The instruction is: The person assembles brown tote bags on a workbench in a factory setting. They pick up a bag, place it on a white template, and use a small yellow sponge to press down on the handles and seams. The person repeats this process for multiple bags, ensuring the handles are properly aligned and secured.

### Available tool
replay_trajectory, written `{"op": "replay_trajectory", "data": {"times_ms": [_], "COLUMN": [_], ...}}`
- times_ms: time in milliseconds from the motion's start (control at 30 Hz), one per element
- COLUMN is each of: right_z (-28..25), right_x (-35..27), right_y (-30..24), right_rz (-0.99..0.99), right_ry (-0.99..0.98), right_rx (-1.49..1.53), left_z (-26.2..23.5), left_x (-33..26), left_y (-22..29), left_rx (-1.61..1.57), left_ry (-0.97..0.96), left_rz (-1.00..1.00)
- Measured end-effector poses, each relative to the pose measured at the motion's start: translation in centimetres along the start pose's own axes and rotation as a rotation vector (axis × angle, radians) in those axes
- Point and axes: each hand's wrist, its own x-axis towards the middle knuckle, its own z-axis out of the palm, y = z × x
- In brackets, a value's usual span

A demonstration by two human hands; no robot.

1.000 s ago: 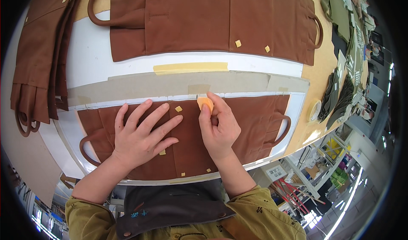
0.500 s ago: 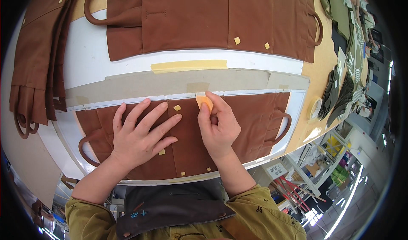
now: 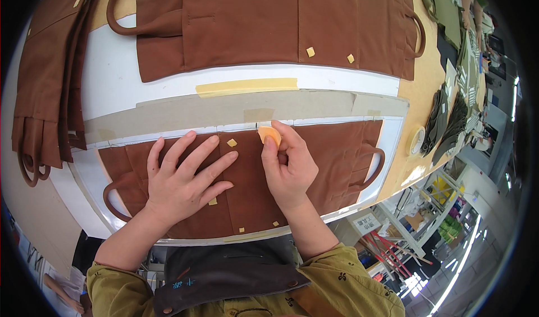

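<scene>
A brown fabric panel (image 3: 247, 177) with a looped strip at each end lies flat on a white template board (image 3: 393, 143). My left hand (image 3: 188, 171) rests palm down on its left half, fingers spread, holding nothing. Between the thumb and fingers of my right hand (image 3: 292, 168) is a flat orange piece of tailor's chalk (image 3: 270, 134). The chalk touches the panel's far edge, beside a dark mark on the board's white strip. Small yellow tape pieces, one a yellow tape diamond (image 3: 232, 143), stick to the panel near my left fingers and along its near edge.
A similar brown panel (image 3: 247, 31) lies beyond, across a grey card strip (image 3: 191, 106) with yellow tape (image 3: 247, 87). More brown panels (image 3: 48, 81) are stacked at the left. A tape roll (image 3: 415, 141) and dark fabric pieces (image 3: 443, 126) sit at the right.
Both hands stay almost in place, with the chalk still at the panel's far edge. The view has shifted slightly, and part of another person now shows at the lower left.
</scene>
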Motion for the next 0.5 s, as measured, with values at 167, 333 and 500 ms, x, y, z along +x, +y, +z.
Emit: {"op": "replay_trajectory", "data": {"times_ms": [167,333,500], "right_z": [0.17,0.15,0.21], "right_x": [0.2,0.5,0.4], "right_y": [0.02,-0.16,-0.12], "right_rz": [-0.071,-0.128,-0.123], "right_ry": [-0.009,-0.004,-0.001], "right_rx": [-0.077,-0.131,-0.126], "left_z": [0.09,0.01,0.08], "left_x": [-0.11,0.02,-0.03], "left_y": [0.0,-0.01,0.01], "left_rx": [-0.002,0.002,0.002], "left_ry": [-0.009,-0.003,0.002], "left_rz": [-0.01,-0.001,0.0]}}
